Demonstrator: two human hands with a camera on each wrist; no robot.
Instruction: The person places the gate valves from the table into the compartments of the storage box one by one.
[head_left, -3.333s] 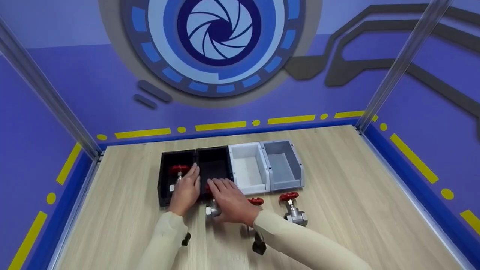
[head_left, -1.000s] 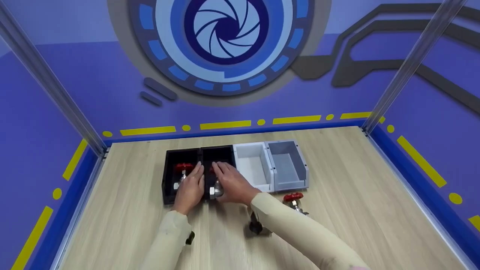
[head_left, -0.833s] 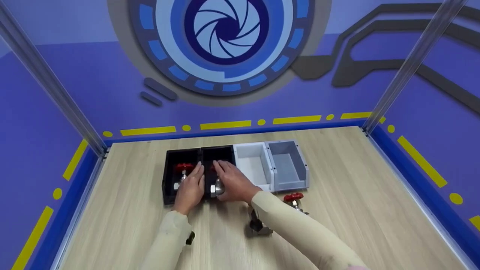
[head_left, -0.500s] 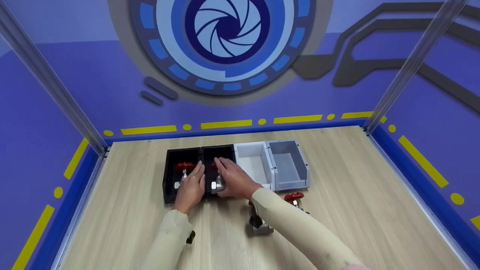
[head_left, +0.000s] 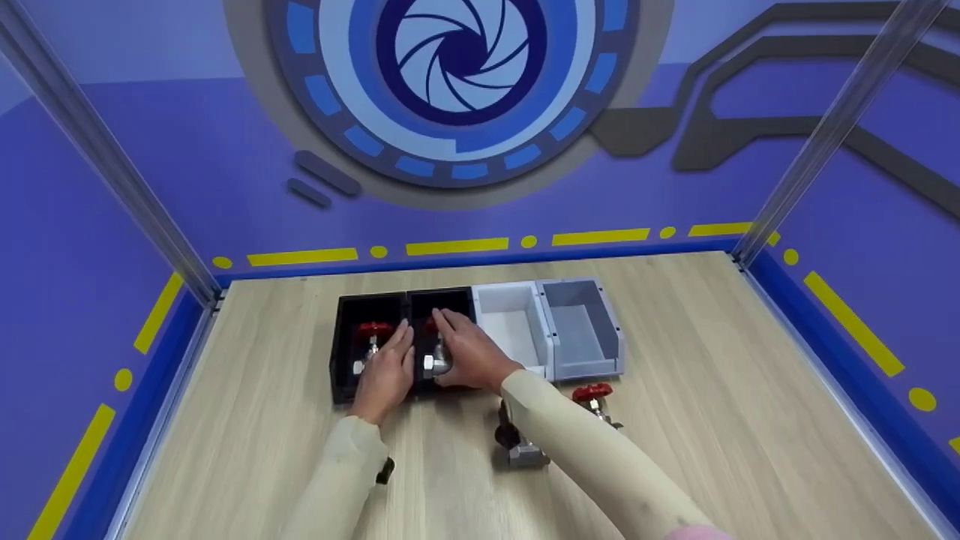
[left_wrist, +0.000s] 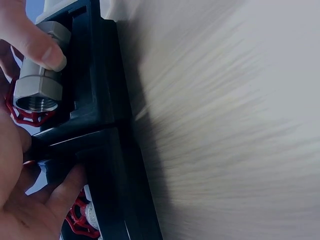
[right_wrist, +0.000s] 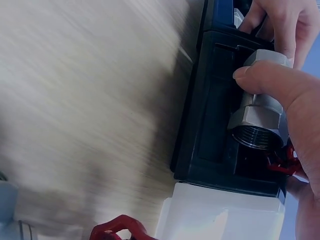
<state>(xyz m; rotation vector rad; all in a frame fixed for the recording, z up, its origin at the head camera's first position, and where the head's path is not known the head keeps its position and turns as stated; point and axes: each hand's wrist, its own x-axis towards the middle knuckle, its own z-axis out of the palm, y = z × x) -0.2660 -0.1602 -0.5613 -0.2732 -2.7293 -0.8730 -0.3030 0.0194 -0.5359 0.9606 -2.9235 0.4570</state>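
My right hand (head_left: 474, 352) grips a steel gate valve (head_left: 435, 365) with a red handwheel, inside the right black bin (head_left: 442, 298). In the right wrist view, the thumb lies across the valve's body (right_wrist: 257, 115), whose threaded end faces the camera. My left hand (head_left: 386, 375) straddles the wall between the two black bins and pinches it, with a finger (left_wrist: 70, 187) inside the left black bin (head_left: 335, 360). Another red-wheeled valve (head_left: 373, 330) stands in that left bin, partly covered by the left hand.
A white bin (head_left: 510, 319) and a grey bin (head_left: 577, 330) adjoin the black ones on the right. Below them on the wooden table (head_left: 735, 390) are a red-wheeled valve (head_left: 592, 393) and a steel valve body (head_left: 527, 454), both partly behind the right sleeve.
The right hand has carried its valve from the table in front of the bins up into the right black bin. The left hand has stayed at the wall between the black bins.
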